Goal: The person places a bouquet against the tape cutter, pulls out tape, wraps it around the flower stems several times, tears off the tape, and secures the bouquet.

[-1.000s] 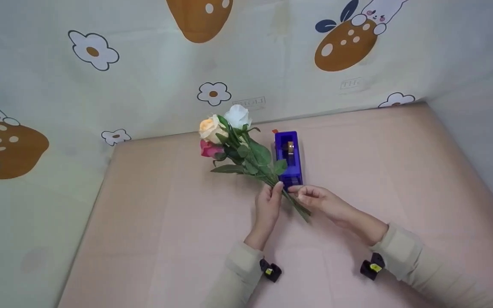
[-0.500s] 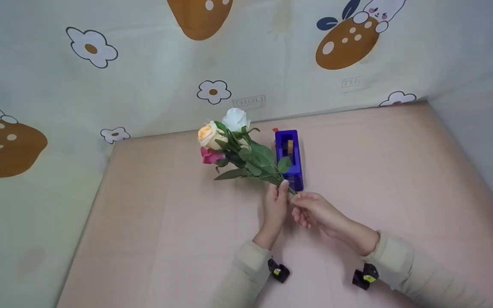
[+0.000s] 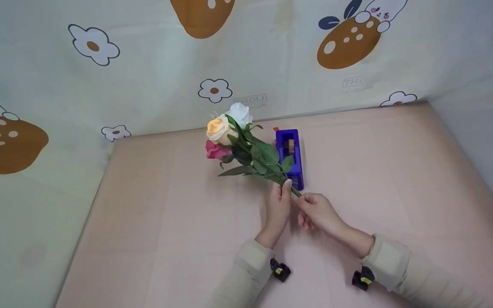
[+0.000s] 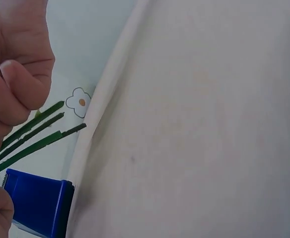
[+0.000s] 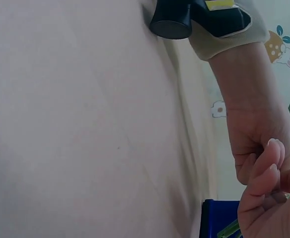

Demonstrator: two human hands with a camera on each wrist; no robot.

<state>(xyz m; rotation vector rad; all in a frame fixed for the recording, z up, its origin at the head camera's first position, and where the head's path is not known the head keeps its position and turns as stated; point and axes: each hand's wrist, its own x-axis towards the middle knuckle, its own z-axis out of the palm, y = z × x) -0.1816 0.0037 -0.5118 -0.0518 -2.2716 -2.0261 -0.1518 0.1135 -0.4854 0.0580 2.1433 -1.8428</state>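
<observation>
A: Where's the bouquet held?

B: Above the pink surface, stems gripped by the left hand; lower stem ends pinched by the right hand. Both grips closed on stems.

A: Anything nearby?

B: Blue tape dispenser just behind, partly covered by leaves. Patterned cloth hung at the back and left.

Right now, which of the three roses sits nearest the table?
The pink rose, lowest in the bunch, below the peach rose and the white rose.
</observation>
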